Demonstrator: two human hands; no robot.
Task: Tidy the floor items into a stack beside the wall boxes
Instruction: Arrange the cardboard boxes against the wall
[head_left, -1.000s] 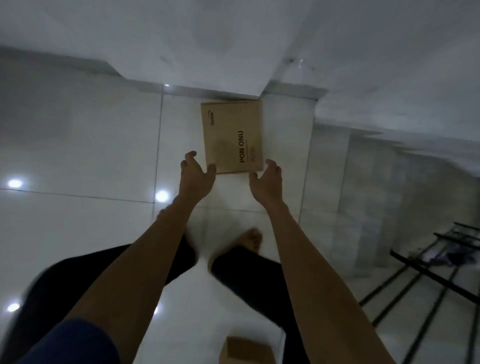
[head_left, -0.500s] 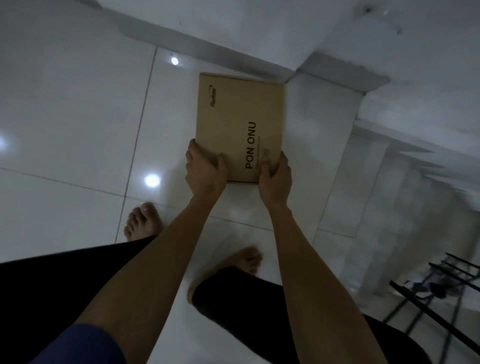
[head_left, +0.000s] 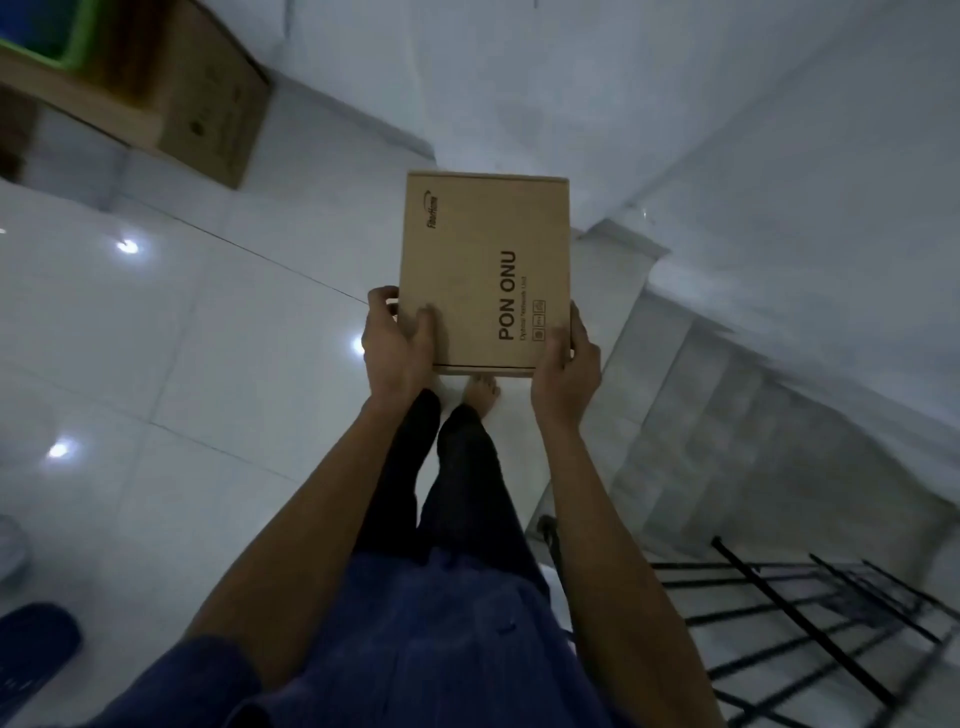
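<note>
L hand (head_left: 397, 349), R hand (head_left: 566, 365) gripping (arms fwd)

A single wide-angle camera sat on the person's head and looked steeply down and a little forward along the body. Both forearms ran up from the bottom edge to the left hand (head_left: 397, 348) and right hand (head_left: 563, 364), which held a cardboard box (head_left: 485, 270) close to the lens at mid-frame. The tiled floor (head_left: 182, 338) lay farther below. The wall (head_left: 571, 78) filled the top, and stairs (head_left: 727, 415) bent along the right edge.
</note>
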